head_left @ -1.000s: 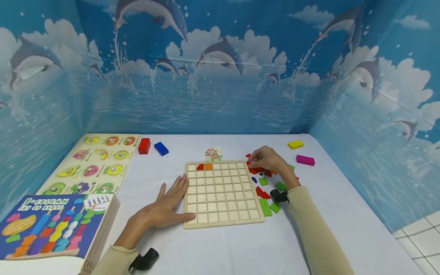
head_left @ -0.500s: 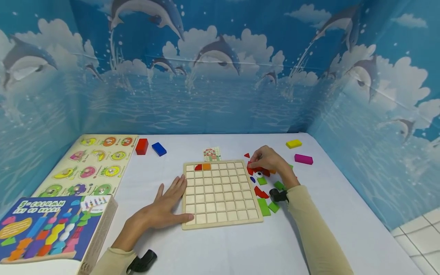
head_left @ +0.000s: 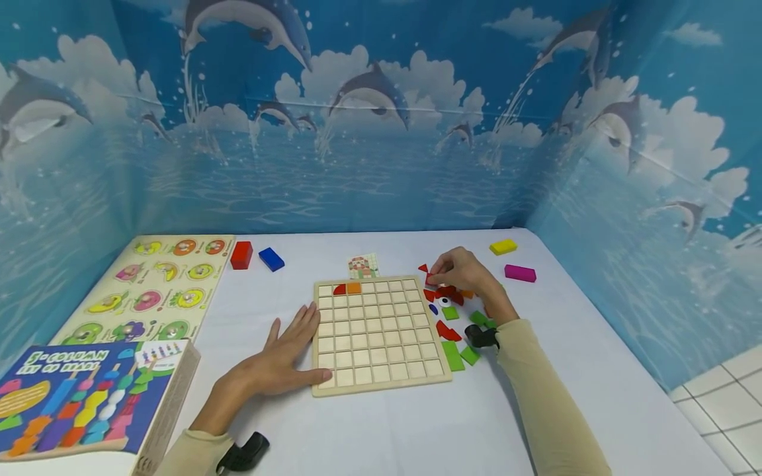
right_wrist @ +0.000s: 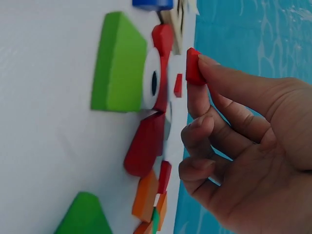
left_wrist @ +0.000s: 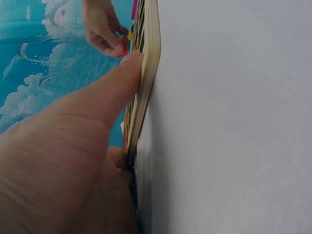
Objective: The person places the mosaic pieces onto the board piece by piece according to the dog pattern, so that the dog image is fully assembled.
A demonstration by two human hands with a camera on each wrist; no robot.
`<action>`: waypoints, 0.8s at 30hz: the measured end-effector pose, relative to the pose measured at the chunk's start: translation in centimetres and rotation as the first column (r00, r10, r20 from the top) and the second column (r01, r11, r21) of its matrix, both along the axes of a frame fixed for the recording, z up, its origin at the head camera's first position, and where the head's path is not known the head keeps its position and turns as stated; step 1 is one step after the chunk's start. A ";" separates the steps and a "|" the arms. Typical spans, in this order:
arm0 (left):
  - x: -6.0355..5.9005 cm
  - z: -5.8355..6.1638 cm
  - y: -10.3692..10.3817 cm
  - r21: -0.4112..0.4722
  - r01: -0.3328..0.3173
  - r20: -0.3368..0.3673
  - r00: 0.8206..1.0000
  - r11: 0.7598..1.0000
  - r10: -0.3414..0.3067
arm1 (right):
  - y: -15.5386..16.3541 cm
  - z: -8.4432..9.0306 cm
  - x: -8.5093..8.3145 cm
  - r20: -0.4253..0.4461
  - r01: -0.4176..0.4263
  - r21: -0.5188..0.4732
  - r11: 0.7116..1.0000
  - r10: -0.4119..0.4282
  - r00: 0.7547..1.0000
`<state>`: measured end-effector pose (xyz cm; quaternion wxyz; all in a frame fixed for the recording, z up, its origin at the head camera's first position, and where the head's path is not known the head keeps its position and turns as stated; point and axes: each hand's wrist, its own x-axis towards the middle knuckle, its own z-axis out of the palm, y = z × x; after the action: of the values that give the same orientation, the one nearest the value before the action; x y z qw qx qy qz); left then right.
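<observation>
A wooden grid board (head_left: 378, 334) lies on the white table, with a red quarter-round piece (head_left: 339, 289) and an orange square (head_left: 354, 287) in its top row. My left hand (head_left: 294, 337) lies flat beside the board's left edge, its thumb (left_wrist: 105, 92) pressed against the near left corner of the board (left_wrist: 148, 63). My right hand (head_left: 443, 272) hovers over the loose pieces to the right of the board. It pinches a small red piece (right_wrist: 194, 66) between thumb and forefinger.
Loose red, green (head_left: 456, 356) and orange pieces lie right of the board. A pattern card (head_left: 363, 266) lies behind it. Red (head_left: 241, 254), blue (head_left: 271, 259), yellow (head_left: 503, 247) and magenta (head_left: 520, 273) blocks lie farther back. A fruit puzzle (head_left: 161, 287) and a bead box (head_left: 77, 396) fill the left.
My right hand has risen slightly off the pile with the small red piece pinched in its fingers. The left hand has stayed on the board.
</observation>
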<state>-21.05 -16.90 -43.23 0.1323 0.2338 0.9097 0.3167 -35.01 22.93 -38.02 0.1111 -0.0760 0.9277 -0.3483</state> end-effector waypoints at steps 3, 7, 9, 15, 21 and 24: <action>0.0 0.1 -0.1 -0.040 -0.007 0.012 1.000 0.999 0.007 | -0.4 0.1 0.3 -0.044 -0.035 -0.035 0.999 0.033 0.998; 0.2 0.6 -0.1 -0.014 0.006 0.027 1.000 1.000 -0.006 | -1.3 0.2 0.6 -0.099 -0.086 -0.093 0.992 0.077 0.992; 0.3 0.9 -0.1 0.017 0.017 0.026 1.000 1.000 -0.017 | -2.0 0.3 0.7 -0.117 -0.101 -0.107 0.989 0.088 0.989; 0.3 1.0 -0.2 0.032 0.024 0.009 1.000 0.999 -0.024 | -5.0 0.4 0.5 -0.168 -0.171 -0.103 0.980 0.152 0.974; 0.2 1.4 -0.1 0.000 0.005 0.034 0.999 1.000 -0.005 | -8.0 0.3 0.2 -0.186 -0.259 -0.120 0.958 0.235 0.954; 0.1 1.1 -0.1 0.012 0.011 0.033 0.999 1.000 -0.012 | -9.1 0.2 -0.1 -0.171 -0.243 -0.118 0.963 0.222 0.960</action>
<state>-20.99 -17.00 -42.11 0.1476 0.2346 0.9041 0.3253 -35.06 13.81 -37.79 0.0728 -0.2193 0.8918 -0.3890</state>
